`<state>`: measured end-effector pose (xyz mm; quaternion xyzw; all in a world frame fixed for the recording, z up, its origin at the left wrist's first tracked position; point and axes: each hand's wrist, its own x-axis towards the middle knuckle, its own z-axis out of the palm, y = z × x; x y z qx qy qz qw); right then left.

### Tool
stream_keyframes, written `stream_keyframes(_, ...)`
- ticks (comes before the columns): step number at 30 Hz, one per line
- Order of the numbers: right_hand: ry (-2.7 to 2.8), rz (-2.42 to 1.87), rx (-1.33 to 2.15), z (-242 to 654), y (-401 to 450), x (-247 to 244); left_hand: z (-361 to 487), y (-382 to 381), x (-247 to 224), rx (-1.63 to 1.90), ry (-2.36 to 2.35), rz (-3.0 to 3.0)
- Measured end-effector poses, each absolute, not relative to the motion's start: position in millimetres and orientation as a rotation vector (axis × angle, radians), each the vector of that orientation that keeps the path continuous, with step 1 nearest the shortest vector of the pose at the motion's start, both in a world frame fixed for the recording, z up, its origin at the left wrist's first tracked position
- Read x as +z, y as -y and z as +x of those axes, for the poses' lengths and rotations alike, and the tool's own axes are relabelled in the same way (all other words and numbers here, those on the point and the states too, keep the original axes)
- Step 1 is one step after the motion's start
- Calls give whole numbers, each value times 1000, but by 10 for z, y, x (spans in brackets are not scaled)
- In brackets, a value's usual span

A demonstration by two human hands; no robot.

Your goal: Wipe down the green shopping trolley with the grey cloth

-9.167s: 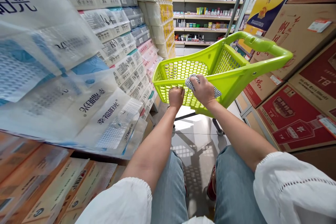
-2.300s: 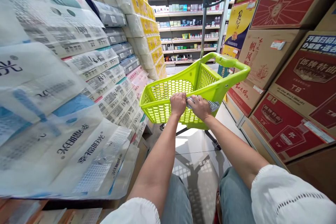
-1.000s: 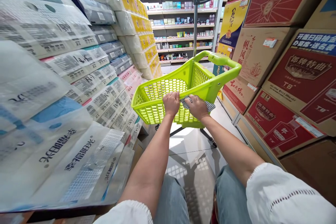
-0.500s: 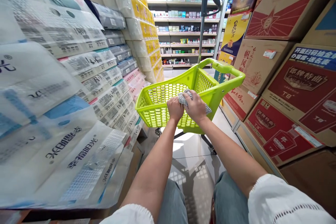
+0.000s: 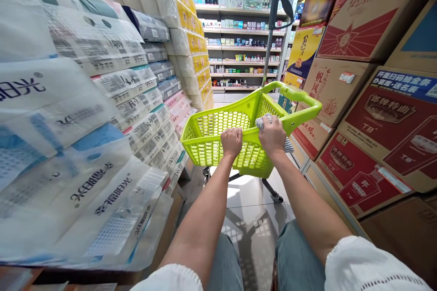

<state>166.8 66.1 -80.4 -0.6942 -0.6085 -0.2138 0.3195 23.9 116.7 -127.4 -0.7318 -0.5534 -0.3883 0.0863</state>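
A lime-green plastic shopping cart (image 5: 208, 154) with perforated sides stands sideways in front of me. My left hand (image 5: 232, 141) is closed over the near rim of its basket, around the middle. Farther right on the same side, my right hand (image 5: 272, 135) presses a striped grey-and-white cloth (image 5: 288, 146) against the rim, close to where it rises to the handle. Part of the cloth pokes out above the fingers and part hangs below the hand. Inside, the visible part of the basket holds nothing.
Wrapped paper packs (image 5: 123, 95) are piled along the left, with yellow-sided bundles (image 5: 196, 32) beyond. Liquor cartons (image 5: 385, 113) are stacked on the right. A grey pole with a black handle (image 5: 280, 11) rises behind the cart. Stocked shelves (image 5: 244, 47) stand at the back.
My right hand has slid right along the rim with the cloth, away from my left hand, toward the handle end. My left hand stays on the rim. The view has shifted slightly.
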Motion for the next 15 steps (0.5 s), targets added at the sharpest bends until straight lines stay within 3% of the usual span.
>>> stream_keyframes(7, 1864, -1723, -434, 1194, -681, -985, 205, -1203, -1321, -1091, 1616, -2233)
stream_keyframes(15, 1692, -1787, -539, 1549, -667, -897, 203, -1171, -1259, -1109, 1624, -2197)
